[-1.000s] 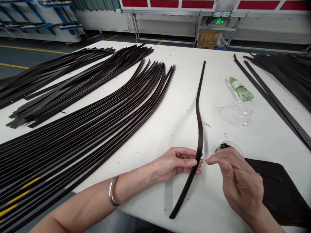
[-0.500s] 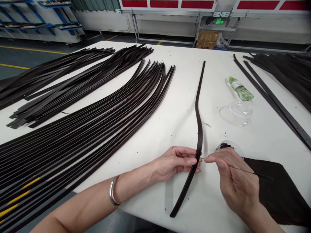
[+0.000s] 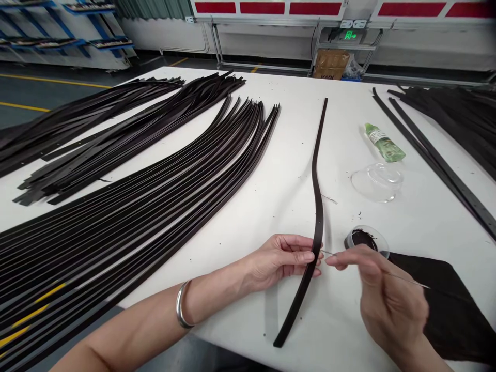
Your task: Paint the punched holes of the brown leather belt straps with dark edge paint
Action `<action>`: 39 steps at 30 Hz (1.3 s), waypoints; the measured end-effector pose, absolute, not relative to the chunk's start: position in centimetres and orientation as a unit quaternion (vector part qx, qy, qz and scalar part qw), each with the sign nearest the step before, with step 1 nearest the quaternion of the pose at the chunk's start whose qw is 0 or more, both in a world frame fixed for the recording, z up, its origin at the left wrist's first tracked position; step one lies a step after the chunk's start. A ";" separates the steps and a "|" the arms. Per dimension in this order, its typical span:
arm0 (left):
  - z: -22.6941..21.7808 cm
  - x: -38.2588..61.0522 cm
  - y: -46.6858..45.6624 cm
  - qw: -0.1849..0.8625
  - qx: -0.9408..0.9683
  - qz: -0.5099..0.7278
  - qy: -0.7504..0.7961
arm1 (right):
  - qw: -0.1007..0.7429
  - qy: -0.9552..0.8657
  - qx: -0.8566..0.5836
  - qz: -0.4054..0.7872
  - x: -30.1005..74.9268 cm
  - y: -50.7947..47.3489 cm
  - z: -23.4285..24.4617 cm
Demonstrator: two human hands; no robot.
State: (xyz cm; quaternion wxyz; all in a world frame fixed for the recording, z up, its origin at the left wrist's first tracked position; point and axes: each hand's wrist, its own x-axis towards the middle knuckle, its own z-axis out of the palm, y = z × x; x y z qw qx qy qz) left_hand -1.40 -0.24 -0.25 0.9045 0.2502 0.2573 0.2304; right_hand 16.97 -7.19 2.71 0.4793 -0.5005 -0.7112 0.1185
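Observation:
My left hand point(image 3: 284, 258) pinches a long, dark strap point(image 3: 318, 212) between thumb and fingers, near its lower part. The strap curves away over the table, and its near end hangs toward the front edge. Just right of it, my right hand point(image 3: 391, 299) is closed around a thin, needle-like rod point(image 3: 406, 279). The rod's tip reaches the strap's right edge beside my left fingertips. A small clear dish point(image 3: 382, 243) holding dark bits stands just beyond my right hand. A dark flat sheet point(image 3: 445, 294) lies partly under that hand and forearm.
On the white table point(image 3: 232, 232), many dark straps point(image 3: 186, 170) lie in bundles at left. More straps point(image 3: 445, 160) lie at far right. A green-tinted bottle point(image 3: 384, 142) and a clear plastic lid point(image 3: 377, 182) rest behind the dish. A cardboard box point(image 3: 331, 64) stands beyond the table.
My right hand has moved right and slightly down, drawing the thin rod away from the strap. More of the dish shows now. My left hand and the strap have hardly moved.

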 end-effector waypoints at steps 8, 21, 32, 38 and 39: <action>0.2 -1.4 -0.3 0.908 0.243 0.241 0.240 | 0.471 -0.548 -0.645 0.250 16.2 -6.1 3.3; 0.5 -1.6 -0.5 0.907 0.248 0.228 0.253 | 0.539 -0.419 -0.625 0.380 17.5 -0.9 4.5; 0.5 -1.2 -0.2 0.890 0.241 0.237 0.307 | 0.410 -0.556 -0.713 0.117 24.5 -5.7 3.7; 0.6 -1.2 0.1 0.887 0.264 0.220 0.308 | 0.362 -0.673 -0.645 0.015 24.7 -5.8 2.1; 0.6 -1.2 0.1 0.885 0.265 0.220 0.313 | 0.360 -0.682 -0.637 0.009 24.6 -5.7 1.9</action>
